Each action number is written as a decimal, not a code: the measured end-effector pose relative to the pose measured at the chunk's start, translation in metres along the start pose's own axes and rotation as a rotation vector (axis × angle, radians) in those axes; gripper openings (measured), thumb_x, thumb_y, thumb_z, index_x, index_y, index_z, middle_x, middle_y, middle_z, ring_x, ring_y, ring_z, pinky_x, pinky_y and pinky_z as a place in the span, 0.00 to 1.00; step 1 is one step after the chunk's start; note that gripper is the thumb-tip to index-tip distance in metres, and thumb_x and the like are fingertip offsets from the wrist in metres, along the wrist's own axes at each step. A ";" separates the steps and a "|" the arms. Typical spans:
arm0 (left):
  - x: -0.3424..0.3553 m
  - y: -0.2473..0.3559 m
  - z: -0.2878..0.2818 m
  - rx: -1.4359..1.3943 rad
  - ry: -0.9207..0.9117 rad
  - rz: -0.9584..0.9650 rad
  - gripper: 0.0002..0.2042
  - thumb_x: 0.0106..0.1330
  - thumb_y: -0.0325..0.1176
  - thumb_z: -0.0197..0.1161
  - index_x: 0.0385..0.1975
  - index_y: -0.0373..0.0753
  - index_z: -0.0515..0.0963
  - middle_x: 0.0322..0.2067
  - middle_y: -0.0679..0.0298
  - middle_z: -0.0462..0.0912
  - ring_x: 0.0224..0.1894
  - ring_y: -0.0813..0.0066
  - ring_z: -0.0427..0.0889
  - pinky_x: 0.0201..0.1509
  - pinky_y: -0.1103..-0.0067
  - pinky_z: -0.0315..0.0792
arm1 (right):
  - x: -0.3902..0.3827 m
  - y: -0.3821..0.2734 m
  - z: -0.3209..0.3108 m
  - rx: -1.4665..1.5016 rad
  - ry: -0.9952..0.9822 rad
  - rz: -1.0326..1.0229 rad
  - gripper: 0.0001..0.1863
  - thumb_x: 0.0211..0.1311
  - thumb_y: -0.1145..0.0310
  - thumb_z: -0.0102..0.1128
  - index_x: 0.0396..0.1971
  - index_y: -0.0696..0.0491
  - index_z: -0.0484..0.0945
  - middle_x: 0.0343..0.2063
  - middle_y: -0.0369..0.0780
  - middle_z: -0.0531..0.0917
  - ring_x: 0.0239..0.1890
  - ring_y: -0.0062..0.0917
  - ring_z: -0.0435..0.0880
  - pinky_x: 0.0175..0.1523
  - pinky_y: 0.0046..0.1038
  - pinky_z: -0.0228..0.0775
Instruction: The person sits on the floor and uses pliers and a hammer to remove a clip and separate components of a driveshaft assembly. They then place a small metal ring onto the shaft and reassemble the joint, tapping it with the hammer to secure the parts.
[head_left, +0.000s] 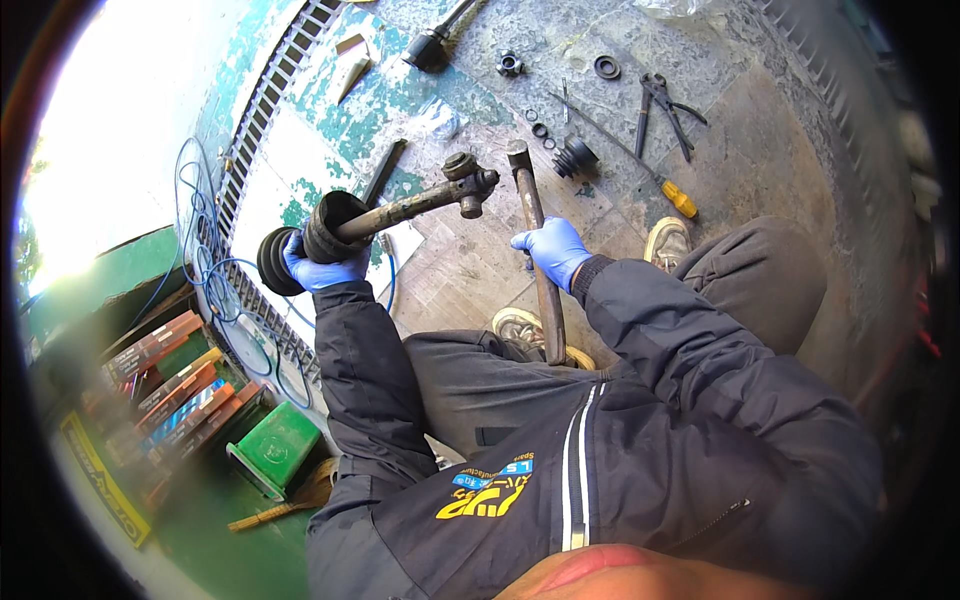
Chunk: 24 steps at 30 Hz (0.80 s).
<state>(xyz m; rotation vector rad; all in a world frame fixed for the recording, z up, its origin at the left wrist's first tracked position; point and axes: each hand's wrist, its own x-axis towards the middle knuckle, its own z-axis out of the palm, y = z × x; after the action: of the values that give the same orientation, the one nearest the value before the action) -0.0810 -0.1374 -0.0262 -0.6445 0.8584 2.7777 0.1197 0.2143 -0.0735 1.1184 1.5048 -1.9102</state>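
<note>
My left hand [325,268], in a blue glove, is closed around the ribbed black rubber boot [276,262] on a drive shaft. The bare metal shaft [405,209] sticks out of the boot's wide open end and points to the right, tilted slightly away from me. At its far end sits a tripod joint [466,183] with round rollers. My right hand [554,250], also gloved in blue, grips a hammer [550,310] by the middle of its handle. The hammer's head [518,151] points away from me, just right of the tripod joint and apart from it.
On the floor beyond lie a small rubber boot [575,157], a yellow-handled screwdriver [678,197], pincers [664,105], a ring [607,67], another tripod joint [510,65] and another shaft [428,50]. A floor grating, blue hose [200,215] and green bin [275,448] are at the left.
</note>
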 end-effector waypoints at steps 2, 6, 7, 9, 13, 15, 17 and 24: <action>-0.008 -0.006 0.017 0.047 0.100 0.032 0.30 0.72 0.53 0.44 0.63 0.39 0.74 0.58 0.60 0.84 0.61 0.67 0.82 0.73 0.67 0.72 | -0.001 -0.001 0.000 -0.008 -0.001 0.000 0.14 0.60 0.69 0.76 0.35 0.62 0.80 0.26 0.42 0.83 0.24 0.27 0.82 0.29 0.33 0.77; -0.018 -0.013 0.039 0.061 0.178 0.041 0.28 0.71 0.51 0.43 0.63 0.39 0.75 0.56 0.60 0.84 0.60 0.66 0.83 0.73 0.67 0.71 | -0.003 -0.001 -0.001 -0.021 -0.018 0.010 0.15 0.60 0.68 0.76 0.37 0.62 0.81 0.27 0.42 0.84 0.26 0.28 0.84 0.32 0.33 0.78; -0.019 -0.013 0.042 0.056 0.181 0.038 0.28 0.71 0.50 0.43 0.62 0.40 0.75 0.56 0.60 0.84 0.60 0.66 0.83 0.73 0.67 0.71 | -0.003 -0.001 -0.001 -0.035 -0.020 0.026 0.17 0.60 0.66 0.76 0.39 0.63 0.82 0.28 0.43 0.86 0.28 0.29 0.86 0.35 0.34 0.78; -0.020 -0.014 0.047 0.034 0.189 0.034 0.28 0.70 0.50 0.43 0.62 0.40 0.75 0.55 0.61 0.85 0.59 0.67 0.83 0.73 0.67 0.70 | -0.002 0.001 0.000 -0.043 -0.020 0.040 0.19 0.60 0.64 0.76 0.41 0.64 0.84 0.29 0.43 0.87 0.30 0.30 0.87 0.38 0.34 0.79; -0.027 -0.018 0.055 0.039 0.236 0.006 0.26 0.70 0.49 0.43 0.58 0.38 0.75 0.52 0.63 0.86 0.58 0.70 0.83 0.72 0.69 0.71 | 0.000 0.003 -0.002 -0.035 -0.047 0.043 0.17 0.60 0.64 0.76 0.38 0.64 0.85 0.28 0.42 0.87 0.29 0.29 0.87 0.37 0.34 0.78; -0.031 -0.020 0.059 0.043 0.285 -0.014 0.24 0.70 0.49 0.46 0.54 0.39 0.77 0.50 0.64 0.86 0.56 0.70 0.83 0.70 0.68 0.71 | 0.001 0.004 -0.003 -0.024 -0.069 0.058 0.16 0.60 0.64 0.76 0.36 0.63 0.85 0.27 0.42 0.87 0.29 0.29 0.87 0.37 0.34 0.78; -0.035 -0.019 0.061 0.025 0.328 -0.080 0.19 0.67 0.50 0.52 0.45 0.43 0.81 0.44 0.66 0.88 0.50 0.66 0.85 0.66 0.64 0.74 | 0.003 0.005 -0.004 0.004 -0.086 0.087 0.15 0.61 0.64 0.75 0.35 0.63 0.86 0.27 0.42 0.87 0.28 0.29 0.86 0.36 0.33 0.78; -0.035 -0.012 0.045 0.046 0.358 -0.229 0.17 0.71 0.48 0.59 0.49 0.44 0.83 0.45 0.64 0.91 0.51 0.60 0.87 0.65 0.57 0.77 | 0.003 0.009 -0.002 0.013 -0.136 0.158 0.13 0.63 0.66 0.73 0.34 0.63 0.85 0.25 0.42 0.84 0.25 0.29 0.84 0.32 0.33 0.76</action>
<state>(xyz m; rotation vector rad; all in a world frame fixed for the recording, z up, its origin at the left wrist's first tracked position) -0.0626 -0.1026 0.0167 -1.1757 0.8435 2.4694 0.1257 0.2137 -0.0811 1.0576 1.2935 -1.8508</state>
